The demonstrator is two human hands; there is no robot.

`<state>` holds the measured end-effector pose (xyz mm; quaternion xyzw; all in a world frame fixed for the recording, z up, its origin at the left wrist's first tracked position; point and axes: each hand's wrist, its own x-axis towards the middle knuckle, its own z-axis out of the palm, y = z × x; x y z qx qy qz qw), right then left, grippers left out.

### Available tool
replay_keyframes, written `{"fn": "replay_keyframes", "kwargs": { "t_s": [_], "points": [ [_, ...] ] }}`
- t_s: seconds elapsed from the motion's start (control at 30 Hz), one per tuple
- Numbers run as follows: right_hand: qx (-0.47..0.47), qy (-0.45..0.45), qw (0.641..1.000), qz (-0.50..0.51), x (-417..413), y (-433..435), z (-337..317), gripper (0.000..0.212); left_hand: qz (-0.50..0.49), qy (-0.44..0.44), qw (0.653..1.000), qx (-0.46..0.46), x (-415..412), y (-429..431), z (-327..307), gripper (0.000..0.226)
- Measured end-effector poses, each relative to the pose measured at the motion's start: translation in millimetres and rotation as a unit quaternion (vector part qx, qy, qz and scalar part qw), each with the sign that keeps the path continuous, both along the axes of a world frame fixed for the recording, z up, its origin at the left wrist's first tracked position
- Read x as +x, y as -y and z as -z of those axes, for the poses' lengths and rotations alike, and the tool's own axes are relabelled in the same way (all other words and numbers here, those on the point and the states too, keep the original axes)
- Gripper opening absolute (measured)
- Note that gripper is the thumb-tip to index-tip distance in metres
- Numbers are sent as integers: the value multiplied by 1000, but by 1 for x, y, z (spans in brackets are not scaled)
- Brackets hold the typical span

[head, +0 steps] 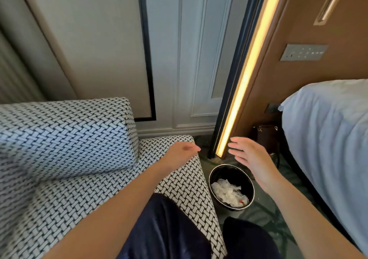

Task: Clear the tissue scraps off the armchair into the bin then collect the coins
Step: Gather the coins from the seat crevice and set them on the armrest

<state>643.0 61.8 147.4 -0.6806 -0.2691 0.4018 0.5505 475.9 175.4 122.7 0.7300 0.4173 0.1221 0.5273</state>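
The armchair (69, 139) fills the left side, and the parts of its seat and back that show carry no tissue scraps. Much of the seat is hidden under the person's arm and lap, so I cannot say it is fully cleared. The bin (233, 172) stands on the floor (264, 209) just beside the chair's front right corner, between chair and bed (328, 129). It holds a crumpled white heap of tissue (227, 193), so the clearing step looks largely done.

The right hand (251, 157) hovers beyond the bin's far rim with straight, spread fingers, its grip empty. The left hand (179, 153) is over the chair's right corner, seen from behind. Whether its grip holds anything I cannot tell. No coins are in sight, so collecting them seems to be what is left.
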Motion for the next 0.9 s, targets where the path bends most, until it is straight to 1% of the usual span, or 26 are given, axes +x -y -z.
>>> {"fn": "replay_keyframes", "kwargs": {
  "t_s": [0.03, 0.13, 0.23, 0.37, 0.53, 0.63, 0.77, 0.9],
  "points": [
    [5, 26, 1000, -15, -11, -2, -4, 31, -5, 0, 1000, 5, -14, 3, -1, 26],
    [19, 105, 991, -84, -60, -10, -10, 28, -53, -10, 999, -9, -79, 14, 2, 38],
    [30, 152, 977, -148, -114, -15, -11, 28, -95, -29, 995, 11, -148, 29, 11, 39],
    [69, 156, 964, -204, -173, -20, -1, 20, -165, -50, 984, 40, -227, 52, 30, 40],
    [83, 172, 934, -301, -245, -27, 27, 26, -230, -90, 967, 57, -323, 87, 61, 36],
    [93, 150, 924, -338, -280, -32, 44, 20, -275, -112, 954, 46, -364, 109, 75, 32],
    [105, 135, 904, -393, -327, -30, 61, 19, -341, -111, 933, 21, -407, 150, 93, 28],
    [100, 133, 881, -444, -372, -22, 81, 19, -411, -81, 908, -3, -433, 195, 111, 19]
  ]
}}
